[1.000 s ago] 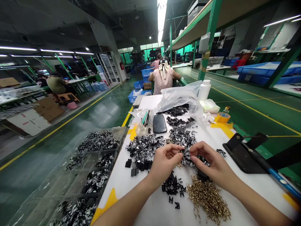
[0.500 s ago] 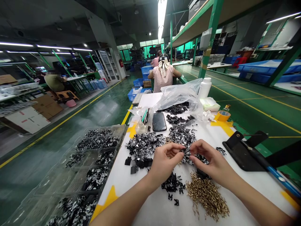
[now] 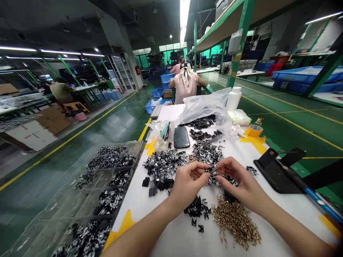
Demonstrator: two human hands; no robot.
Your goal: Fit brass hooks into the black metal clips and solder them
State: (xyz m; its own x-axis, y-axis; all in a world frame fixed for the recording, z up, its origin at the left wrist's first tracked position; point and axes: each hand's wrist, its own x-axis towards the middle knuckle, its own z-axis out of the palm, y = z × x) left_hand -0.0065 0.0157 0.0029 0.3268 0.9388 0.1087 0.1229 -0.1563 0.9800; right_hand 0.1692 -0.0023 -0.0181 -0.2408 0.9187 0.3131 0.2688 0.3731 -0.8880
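Over the worktable (image 3: 166, 235) my left hand (image 3: 189, 182) and my right hand (image 3: 238, 178) face each other, fingertips almost meeting. Between them is a small black and silver part (image 3: 212, 172), partly hidden by the fingers and blending with the heap behind. Both hands are pinched, thumb towards fingers. A heap of black and silver clip-like parts (image 3: 163, 164) spreads beyond and left of the left hand. Small black pieces (image 3: 197, 207) lie below the hands, beside a pile of brass-coloured pins (image 3: 235, 223) under my right wrist.
Left of the table stands a clear compartment tray (image 3: 88, 203) with more parts. Farther back are a phone (image 3: 181, 137), a plastic bag (image 3: 203, 107), a white bottle (image 3: 233, 99) and a tape roll (image 3: 253, 131). A black fixture with a blue handle (image 3: 318, 200) borders the right side. A co-worker (image 3: 185, 85) sits ahead.
Both hands keep nearly the same pinched pose at the same spot. The right fingers have shifted very slightly.
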